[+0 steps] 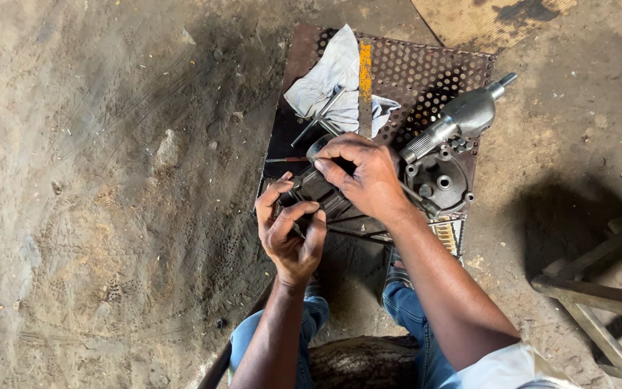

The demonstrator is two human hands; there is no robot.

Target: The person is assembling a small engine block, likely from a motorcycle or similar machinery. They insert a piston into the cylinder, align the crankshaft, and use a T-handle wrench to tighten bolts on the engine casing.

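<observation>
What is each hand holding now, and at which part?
Both hands grip the dark metal part: the right hand at its upper end, the left hand at its lower end.

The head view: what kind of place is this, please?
Probably an informal repair workshop: bare dirt floor, a rusty perforated metal sheet bearing a grey cast-metal engine part, and a stained white rag with loose tools.

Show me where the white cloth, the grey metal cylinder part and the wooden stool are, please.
white cloth (329,75): head view, on its upper fold.
grey metal cylinder part (466,115): head view, on its rounded body.
wooden stool (599,292): head view, on a crossbar.
</observation>
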